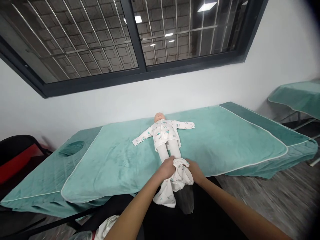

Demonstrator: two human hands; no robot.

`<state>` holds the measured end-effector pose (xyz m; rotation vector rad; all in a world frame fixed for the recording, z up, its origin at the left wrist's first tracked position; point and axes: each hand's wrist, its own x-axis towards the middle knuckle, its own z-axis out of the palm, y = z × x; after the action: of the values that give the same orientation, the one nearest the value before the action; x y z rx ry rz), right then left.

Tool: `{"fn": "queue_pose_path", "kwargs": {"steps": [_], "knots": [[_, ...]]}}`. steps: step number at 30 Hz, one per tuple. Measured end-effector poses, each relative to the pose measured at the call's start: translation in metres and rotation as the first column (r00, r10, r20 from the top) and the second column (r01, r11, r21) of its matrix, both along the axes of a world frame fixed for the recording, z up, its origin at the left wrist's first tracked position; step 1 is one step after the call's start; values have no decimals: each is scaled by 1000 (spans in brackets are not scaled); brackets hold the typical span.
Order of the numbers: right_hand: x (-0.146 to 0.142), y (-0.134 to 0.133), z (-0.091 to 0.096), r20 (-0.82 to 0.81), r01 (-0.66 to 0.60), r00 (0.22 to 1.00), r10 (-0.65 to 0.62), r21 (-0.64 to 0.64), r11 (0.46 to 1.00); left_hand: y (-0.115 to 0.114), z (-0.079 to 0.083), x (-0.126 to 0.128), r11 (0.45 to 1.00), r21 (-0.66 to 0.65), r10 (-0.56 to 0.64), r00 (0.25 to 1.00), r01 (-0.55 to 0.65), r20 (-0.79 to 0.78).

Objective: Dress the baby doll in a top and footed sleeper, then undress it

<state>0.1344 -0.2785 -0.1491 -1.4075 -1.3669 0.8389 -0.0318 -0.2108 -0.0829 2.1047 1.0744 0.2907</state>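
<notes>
A baby doll [159, 116] lies on its back on the green bed, its head toward the wall and its arms spread. It wears a white printed baby shirt [165, 132], and its white legs [175, 149] point toward me. At the feet, my left hand [167, 169] and my right hand [196, 170] grip a pair of white printed baby pants [181, 175] from both sides. The fabric is bunched between my hands, and one part [165, 195] hangs below the bed's edge. The doll's feet are hidden by the cloth and my left hand.
The bed [112, 160] has a green cover and a face hole [71, 148] at its left end. Behind it are a white wall and a dark-framed window [140, 40]. A black and red chair [20, 160] stands left, another green bed [297, 96] right. White cloth [106, 228] lies low at left.
</notes>
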Motion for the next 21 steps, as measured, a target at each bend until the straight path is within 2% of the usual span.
{"fn": "queue_pose_path", "kwargs": {"steps": [3,8,12,16,19,21], "knots": [[5,5,-2,-6,-23,1000,23,49,999,3,3,-3,1000,-30,6,999,-5,54],[21,26,6,-14,-33,999,35,105,994,17,13,-2,995,-96,-11,969,36,249],[31,52,8,-46,1,999,5,120,993,41,12,12,993,-90,97,961,-77,258],[34,70,8,-143,20,990,-7,88,996,61,8,32,978,-58,210,952,-202,221],[37,71,13,-243,-28,969,36,37,999,62,12,38,961,-34,273,936,-273,222],[41,66,18,-308,-65,949,64,6,998,54,18,35,961,-95,277,930,-261,240]]}}
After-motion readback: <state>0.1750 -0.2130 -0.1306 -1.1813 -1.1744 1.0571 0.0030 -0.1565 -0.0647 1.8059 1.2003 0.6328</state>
